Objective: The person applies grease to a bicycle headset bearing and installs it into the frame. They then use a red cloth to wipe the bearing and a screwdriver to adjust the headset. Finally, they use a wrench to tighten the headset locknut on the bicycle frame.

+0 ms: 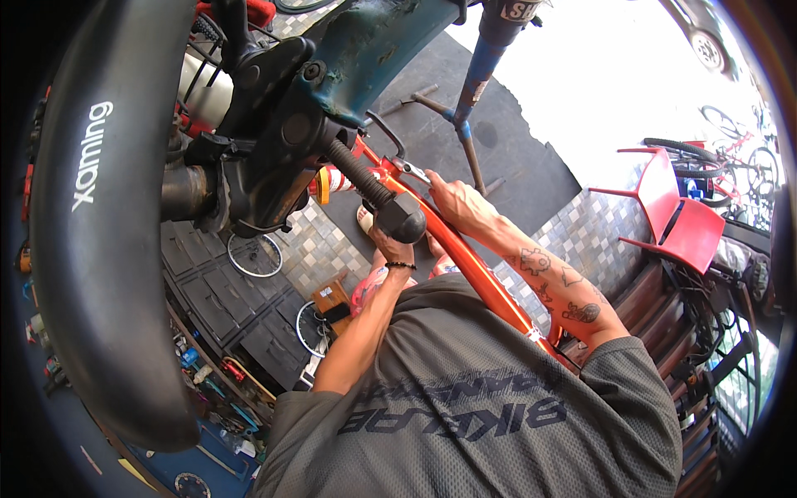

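My right hand (458,203) is closed around a slim silver hand tool (408,169), whose head lies against the upper end of an orange bicycle frame tube (477,278). The tool's exact kind is unclear. My left hand (393,248) is below the black end knob (401,218) of a repair stand clamp (286,133); the knob and threaded rod hide its fingers, so I cannot tell whether it touches or holds anything. A black bicycle saddle (116,232) looms close at the left, its post (187,195) running into the clamp.
The stand's blue leg (473,83) rises beyond the orange tube from a dark mat (531,158). A red chair (677,212) stands at the right near several bicycles. Black drawers (220,290), a wheel rim (255,255) and a tool-strewn blue bench (195,448) are at the left.
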`<action>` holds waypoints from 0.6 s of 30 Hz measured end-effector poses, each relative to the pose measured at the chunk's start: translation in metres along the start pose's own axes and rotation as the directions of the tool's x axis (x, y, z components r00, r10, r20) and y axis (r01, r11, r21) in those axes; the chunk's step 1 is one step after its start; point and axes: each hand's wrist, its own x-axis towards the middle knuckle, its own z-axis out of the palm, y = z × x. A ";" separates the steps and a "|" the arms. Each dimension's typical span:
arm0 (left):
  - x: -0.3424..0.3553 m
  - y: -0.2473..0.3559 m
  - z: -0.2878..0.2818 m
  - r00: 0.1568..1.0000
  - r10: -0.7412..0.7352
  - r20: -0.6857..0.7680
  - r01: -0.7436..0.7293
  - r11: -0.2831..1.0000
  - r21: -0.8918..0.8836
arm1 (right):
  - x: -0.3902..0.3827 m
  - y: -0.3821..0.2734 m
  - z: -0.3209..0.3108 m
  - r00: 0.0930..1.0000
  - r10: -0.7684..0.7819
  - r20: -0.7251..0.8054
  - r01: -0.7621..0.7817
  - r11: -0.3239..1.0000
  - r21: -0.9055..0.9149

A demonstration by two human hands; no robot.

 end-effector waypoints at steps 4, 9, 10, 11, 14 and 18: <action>0.004 -0.036 0.002 0.998 0.050 0.036 -0.049 0.998 -0.037 | 0.000 -0.001 -0.001 1.000 0.003 -0.002 -0.003 1.000 -0.001; 0.009 -0.011 -0.010 0.937 -0.293 0.188 0.341 0.882 -0.324 | 0.000 0.002 0.002 1.000 0.002 -0.007 -0.002 1.000 -0.003; 0.009 0.005 -0.015 0.895 -0.375 0.242 0.442 0.821 -0.361 | 0.000 0.003 0.002 0.999 -0.020 -0.030 0.020 1.000 0.011; 0.011 0.023 -0.020 0.851 -0.439 0.290 0.520 0.781 -0.345 | -0.003 0.005 0.002 0.998 -0.040 -0.052 0.042 0.999 0.026; 0.017 0.083 -0.042 0.770 -0.500 0.397 0.624 0.719 -0.306 | -0.020 0.020 -0.004 0.996 -0.032 -0.079 0.037 0.997 0.065; 0.015 0.134 -0.070 0.664 -0.542 0.516 0.742 0.562 -0.365 | -0.043 0.049 -0.018 0.988 0.074 -0.135 -0.068 0.997 0.047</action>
